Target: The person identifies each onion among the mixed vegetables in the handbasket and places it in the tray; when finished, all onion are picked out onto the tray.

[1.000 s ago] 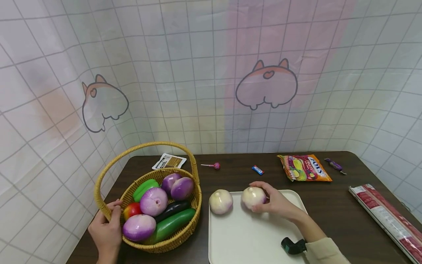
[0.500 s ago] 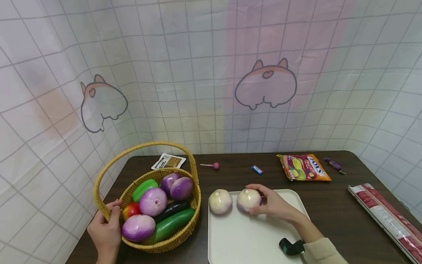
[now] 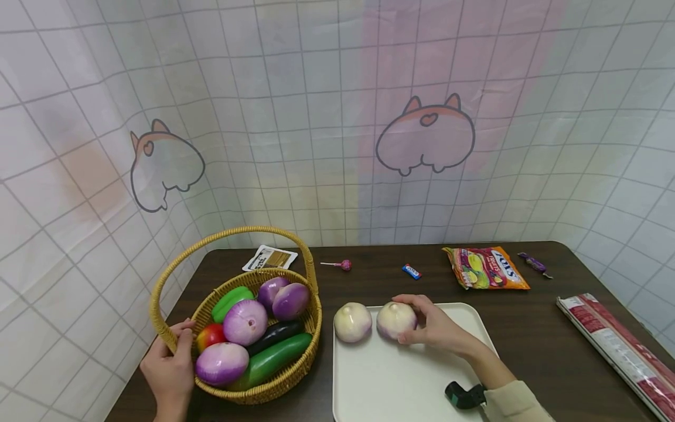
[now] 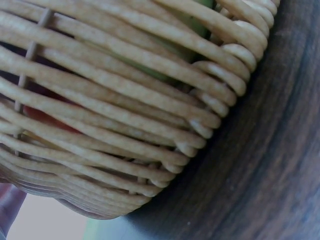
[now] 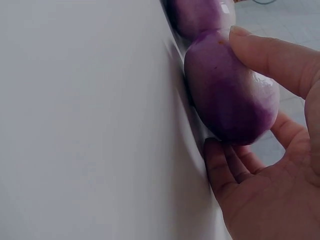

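Note:
In the head view my left hand [image 3: 171, 363] grips the left side of the wicker basket [image 3: 302, 370], thumb over the rim near the foot of its tall handle [image 3: 158, 293]. The left wrist view shows the basket's woven wall [image 4: 115, 100] close up. My right hand [image 3: 440, 331] holds a white and purple onion [image 3: 394, 320] on the white tray [image 3: 390, 387], thumb and fingers around its right side. A similar onion [image 3: 353, 323] sits just to its left, at the tray's far left corner. In the right wrist view the held onion [image 5: 230, 90] is low against the tray.
The basket holds several purple onions [image 3: 245, 322], a green pepper [image 3: 232, 303], a cucumber [image 3: 274, 357], a dark eggplant [image 3: 276, 335] and a red fruit [image 3: 211, 336]. Behind lie a lollipop [image 3: 345, 265], a small blue candy [image 3: 411, 271] and a candy bag [image 3: 487, 269]. A long red package [image 3: 622, 351] lies right.
My right hand has shifted the held onion left, closer to the other onion on the tray, then slowed. My left hand stays on the basket, which has not moved.

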The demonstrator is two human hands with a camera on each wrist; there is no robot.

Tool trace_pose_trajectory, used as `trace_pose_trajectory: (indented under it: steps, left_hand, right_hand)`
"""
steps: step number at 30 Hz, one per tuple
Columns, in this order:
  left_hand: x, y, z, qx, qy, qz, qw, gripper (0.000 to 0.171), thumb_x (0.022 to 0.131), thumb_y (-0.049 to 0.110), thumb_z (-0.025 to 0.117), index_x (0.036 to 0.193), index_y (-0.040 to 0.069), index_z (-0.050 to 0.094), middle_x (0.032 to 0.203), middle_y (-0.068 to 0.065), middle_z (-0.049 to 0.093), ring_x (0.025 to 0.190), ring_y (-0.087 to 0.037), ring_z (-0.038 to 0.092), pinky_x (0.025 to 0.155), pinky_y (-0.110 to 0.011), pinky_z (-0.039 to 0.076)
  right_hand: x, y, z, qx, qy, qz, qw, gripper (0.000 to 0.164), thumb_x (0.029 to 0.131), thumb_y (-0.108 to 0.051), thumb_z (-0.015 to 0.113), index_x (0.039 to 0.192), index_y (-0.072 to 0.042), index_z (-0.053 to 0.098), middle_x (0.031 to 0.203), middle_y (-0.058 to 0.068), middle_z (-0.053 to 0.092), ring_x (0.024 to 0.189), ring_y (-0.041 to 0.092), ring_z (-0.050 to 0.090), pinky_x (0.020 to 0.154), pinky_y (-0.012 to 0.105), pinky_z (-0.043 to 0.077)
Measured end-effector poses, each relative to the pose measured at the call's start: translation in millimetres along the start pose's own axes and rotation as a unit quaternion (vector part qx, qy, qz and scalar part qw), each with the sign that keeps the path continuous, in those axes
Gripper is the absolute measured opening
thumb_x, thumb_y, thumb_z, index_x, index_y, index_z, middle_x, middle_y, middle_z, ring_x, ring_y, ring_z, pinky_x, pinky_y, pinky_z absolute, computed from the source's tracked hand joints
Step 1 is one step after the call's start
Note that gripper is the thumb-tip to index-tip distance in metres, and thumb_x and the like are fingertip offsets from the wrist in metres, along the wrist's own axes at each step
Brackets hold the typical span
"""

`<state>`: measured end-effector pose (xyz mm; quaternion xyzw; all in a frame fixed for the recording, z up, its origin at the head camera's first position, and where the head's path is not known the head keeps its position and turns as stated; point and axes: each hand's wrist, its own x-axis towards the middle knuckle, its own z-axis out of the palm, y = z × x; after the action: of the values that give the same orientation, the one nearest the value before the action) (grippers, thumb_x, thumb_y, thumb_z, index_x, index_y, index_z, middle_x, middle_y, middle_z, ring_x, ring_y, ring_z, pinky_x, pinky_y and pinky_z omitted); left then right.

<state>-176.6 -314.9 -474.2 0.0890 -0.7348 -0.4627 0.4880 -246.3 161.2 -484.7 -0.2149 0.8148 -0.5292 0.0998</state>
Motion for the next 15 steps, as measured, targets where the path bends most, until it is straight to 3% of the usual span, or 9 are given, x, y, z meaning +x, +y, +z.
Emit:
trace_pose_trajectory:
  steps: [8, 15]
  left_hand:
    - [0.4, 1.4, -0.5, -0.005, -0.002, -0.001, 1.0, 0.008, 0.084, -0.002, 0.071, 0.077, -0.004, 0.073, 0.086, -0.01, 0.074, 0.086, 0.005, 0.066, 0.078, -0.009, 0.045]
    - [0.2, 0.2, -0.5, 0.0, -0.002, -0.003, 1.0, 0.007, 0.085, -0.002, 0.07, 0.078, -0.004, 0.073, 0.087, -0.009, 0.074, 0.086, 0.006, 0.066, 0.077, -0.008, 0.045]
  right_hand:
    - [1.5, 2.3, -1.3, 0.005, -0.01, -0.001, 1.0, 0.074, 0.078, -0.024, 0.082, 0.141, -0.01, 0.046, 0.135, 0.011, 0.052, 0.116, 0.026, 0.051, 0.097, 0.036, 0.043]
    - [1.0, -0.4, -0.7, 0.004, -0.019, -0.011, 1.0, 0.073, 0.08, -0.023, 0.081, 0.14, -0.005, 0.045, 0.131, 0.013, 0.055, 0.113, 0.028, 0.053, 0.095, 0.044, 0.043]
